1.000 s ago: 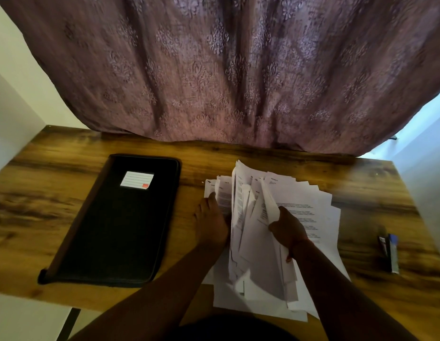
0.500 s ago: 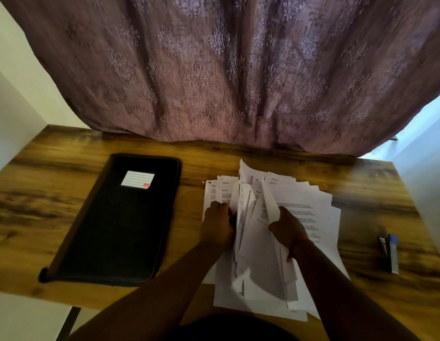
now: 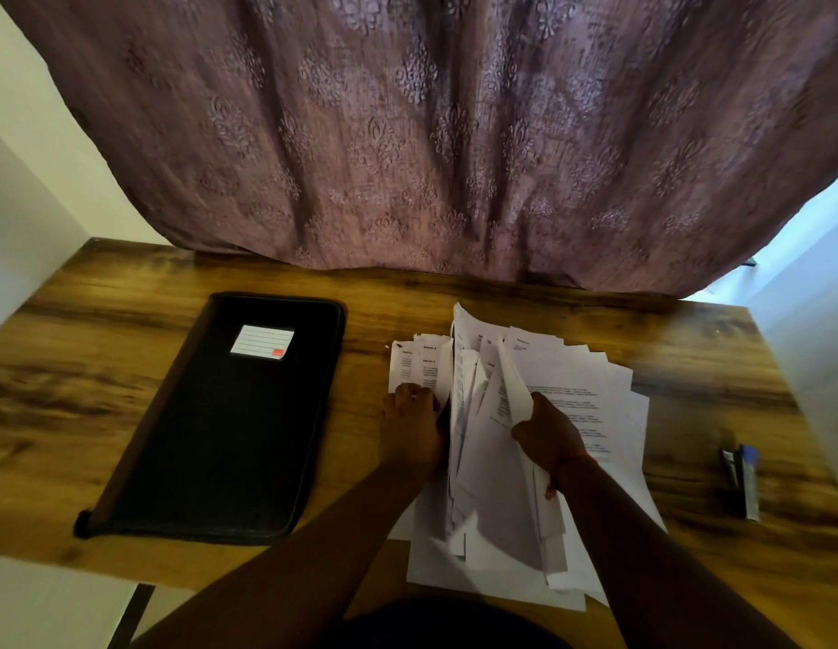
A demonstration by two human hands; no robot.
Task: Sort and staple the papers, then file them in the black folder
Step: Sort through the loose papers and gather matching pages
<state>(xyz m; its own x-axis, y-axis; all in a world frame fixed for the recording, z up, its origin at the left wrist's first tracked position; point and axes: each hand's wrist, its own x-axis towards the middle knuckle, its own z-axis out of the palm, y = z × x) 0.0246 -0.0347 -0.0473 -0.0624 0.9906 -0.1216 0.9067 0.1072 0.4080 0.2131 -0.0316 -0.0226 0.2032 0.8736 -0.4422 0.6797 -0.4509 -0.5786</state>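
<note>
A loose heap of white printed papers (image 3: 590, 381) lies on the wooden table, right of centre. My right hand (image 3: 546, 435) grips a raised bunch of sheets that stands on edge in the heap. On the heap's left side my left hand (image 3: 410, 430) rests on flat sheets, its fingertips curled at the edge of the upright sheets. A closed black folder (image 3: 220, 423) with a white label lies flat on the left of the table. At the far right lies a small dark stapler (image 3: 740, 480) with a blue end.
The wooden table (image 3: 94, 377) has its near edge just below the folder, and some sheets overhang that edge. A mauve patterned curtain (image 3: 431, 133) hangs along the back edge. White walls close in on both sides.
My left hand has slid forward from the flat sheets to the left edge of the upright bunch. The tall raised sheets have dropped a little. My right hand has held its place.
</note>
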